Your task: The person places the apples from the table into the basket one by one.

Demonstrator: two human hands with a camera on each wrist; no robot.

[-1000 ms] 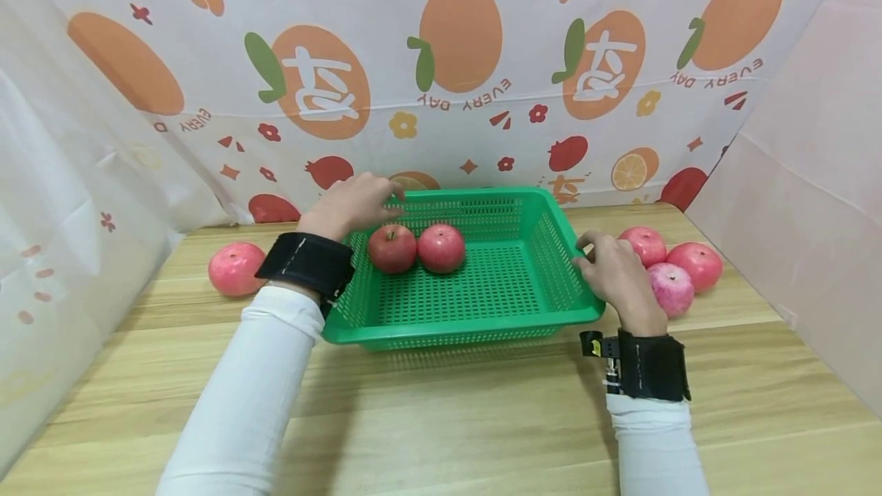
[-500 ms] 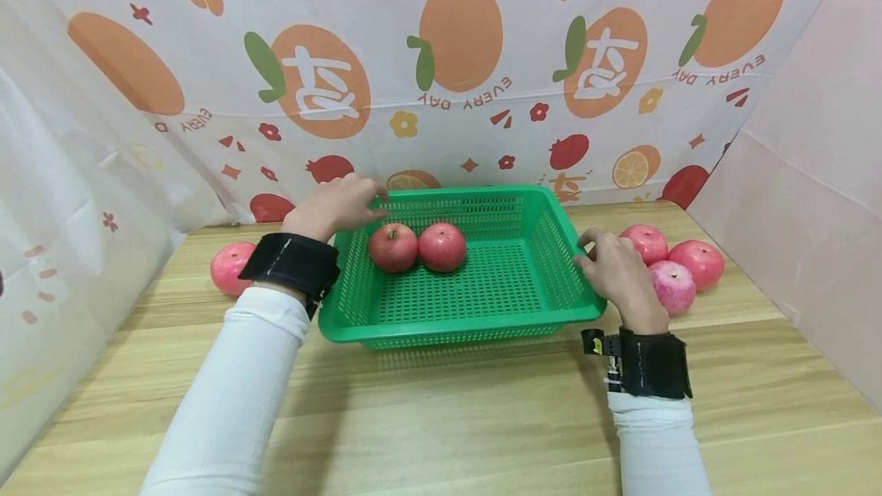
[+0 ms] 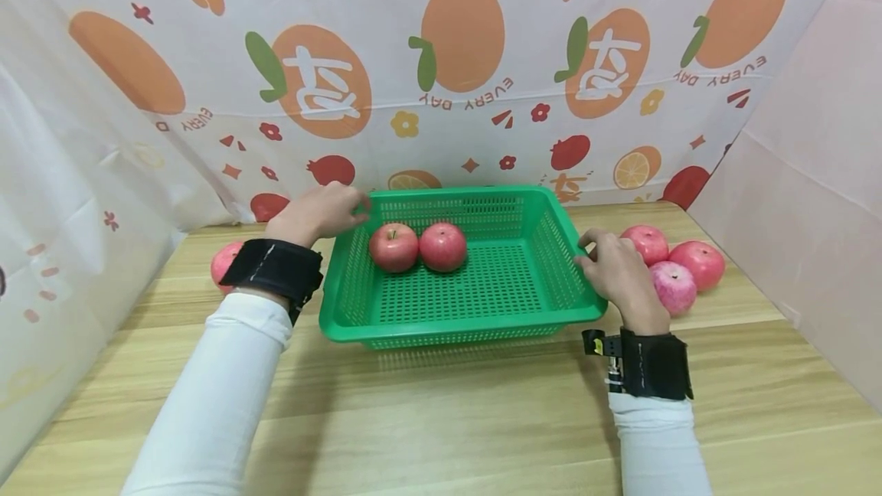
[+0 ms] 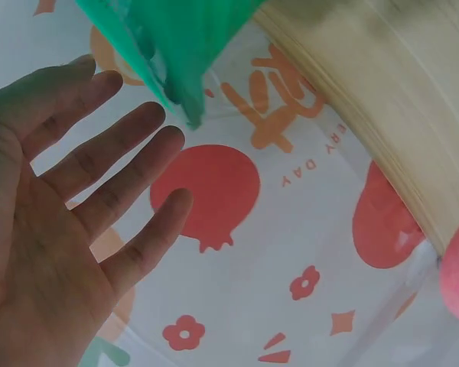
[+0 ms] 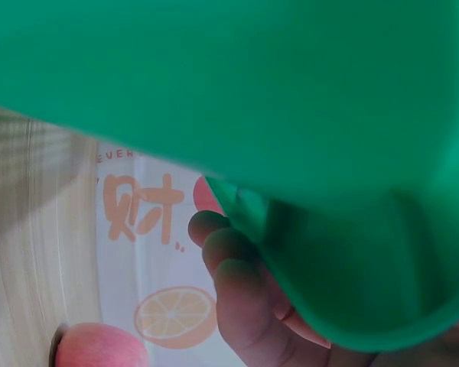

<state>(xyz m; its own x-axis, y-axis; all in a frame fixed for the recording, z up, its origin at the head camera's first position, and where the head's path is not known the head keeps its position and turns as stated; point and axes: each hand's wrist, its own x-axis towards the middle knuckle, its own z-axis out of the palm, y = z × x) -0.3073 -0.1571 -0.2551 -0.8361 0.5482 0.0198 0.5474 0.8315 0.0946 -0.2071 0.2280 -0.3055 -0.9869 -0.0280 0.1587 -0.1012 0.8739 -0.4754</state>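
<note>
The green plastic basket (image 3: 455, 331) stands toward the back of the worktop (image 3: 482, 419), its long sides running left to right. In its left half sit a stemmed red apple (image 3: 393, 248) and a pinker apple (image 3: 443, 246), side by side; the perforated floor shows to their right, as far as the right wall.

The right hand (image 3: 616, 270) grips the basket's right rim, fingers curled round the edge. The left hand (image 3: 320, 213) holds nothing: its fingers are spread and mostly straight, just beside the back left corner. Whether a fingertip touches the rim there, I cannot tell.

Just beyond the right hand, three apples (image 3: 697, 265) cluster on the worktop, leaving little room between them and that rim. On the other side, a single apple (image 3: 225, 265), partly hidden by the left wristband (image 3: 272, 272), lies well apart from the basket. The fruit-printed sheet (image 3: 524, 21) rises close behind the back rim, while a wide stretch of wood grain runs between the forearms in front.
</note>
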